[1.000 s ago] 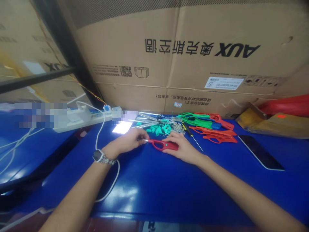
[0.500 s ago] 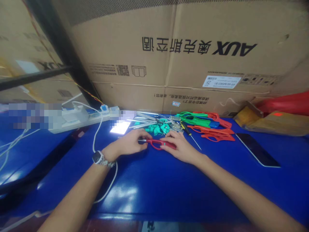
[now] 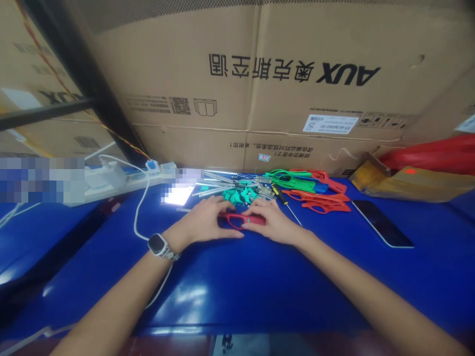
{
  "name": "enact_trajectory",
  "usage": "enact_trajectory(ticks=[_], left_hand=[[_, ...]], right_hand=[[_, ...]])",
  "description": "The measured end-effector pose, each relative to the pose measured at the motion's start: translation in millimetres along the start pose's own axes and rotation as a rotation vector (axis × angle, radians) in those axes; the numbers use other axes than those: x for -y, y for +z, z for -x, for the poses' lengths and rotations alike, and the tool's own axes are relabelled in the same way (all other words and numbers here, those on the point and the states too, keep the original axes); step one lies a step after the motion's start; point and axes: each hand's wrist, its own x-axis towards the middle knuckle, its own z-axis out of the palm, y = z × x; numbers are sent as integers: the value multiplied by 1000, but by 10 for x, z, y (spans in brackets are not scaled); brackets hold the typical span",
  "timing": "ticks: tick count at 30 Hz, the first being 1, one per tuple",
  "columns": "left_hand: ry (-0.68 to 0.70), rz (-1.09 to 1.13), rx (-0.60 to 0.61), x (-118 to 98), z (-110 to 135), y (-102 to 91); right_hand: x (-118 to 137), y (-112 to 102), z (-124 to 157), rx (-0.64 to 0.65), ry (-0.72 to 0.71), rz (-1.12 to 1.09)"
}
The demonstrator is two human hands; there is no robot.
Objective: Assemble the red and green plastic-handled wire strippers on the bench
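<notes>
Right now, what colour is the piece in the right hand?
The piece in the right hand is red, seen best in the head view.

The blue surface (image 3: 315, 291) looks smooth and glossy, throwing light back from lower centre. Matt brown cardboard (image 3: 289, 101) fills the top; mid-frame, the red handle (image 3: 254, 220) looks plastic. Above it, metal rods (image 3: 213, 190) gleam beside teal plastic pieces (image 3: 241, 195).
</notes>
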Motion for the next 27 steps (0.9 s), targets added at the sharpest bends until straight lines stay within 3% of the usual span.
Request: enact_trajectory(ticks=[8, 12, 18, 27], left_hand=[[36, 21, 67, -103, -30, 94], [51, 69, 80, -120, 10, 75], [170, 23, -9, -93, 9, 55], [344, -17, -66, -123, 11, -68]], right_hand=[[10, 19, 39, -41, -18, -107], [77, 20, 55, -82, 6, -278], [112, 33, 74, -189, 209, -307], [119, -6, 130, -273, -13, -154]])
